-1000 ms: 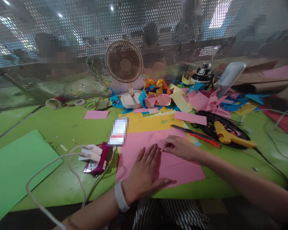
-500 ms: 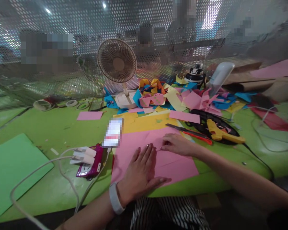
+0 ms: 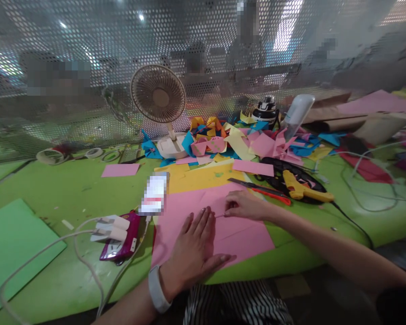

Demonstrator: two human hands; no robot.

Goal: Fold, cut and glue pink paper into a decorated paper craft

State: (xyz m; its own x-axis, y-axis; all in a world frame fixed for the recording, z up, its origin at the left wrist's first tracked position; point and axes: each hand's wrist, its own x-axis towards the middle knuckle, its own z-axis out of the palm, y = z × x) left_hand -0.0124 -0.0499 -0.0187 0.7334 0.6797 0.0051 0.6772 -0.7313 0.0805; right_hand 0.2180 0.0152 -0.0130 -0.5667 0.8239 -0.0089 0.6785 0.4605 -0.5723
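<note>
A pink paper sheet (image 3: 243, 234) lies on the green table (image 3: 81, 189) in front of me. My left hand (image 3: 192, 250) rests flat on it, fingers stretched out and close together, a white band on the wrist. My right hand (image 3: 245, 206) sits just beyond, fingers curled down and pressing along a crease in the pink sheet. A yellow sheet (image 3: 203, 177) lies under the pink one's far edge.
A small fan (image 3: 159, 101) stands at the back, beside a heap of coloured paper scraps (image 3: 250, 142). A yellow glue gun (image 3: 304, 192) and red-handled scissors (image 3: 267, 189) lie to the right. A magenta power strip (image 3: 120, 232) with white plugs and a green sheet (image 3: 10, 243) lie left.
The view has drifted slightly right and up. Both hands stay on the pink sheet, with the right hand still pressing at the crease.
</note>
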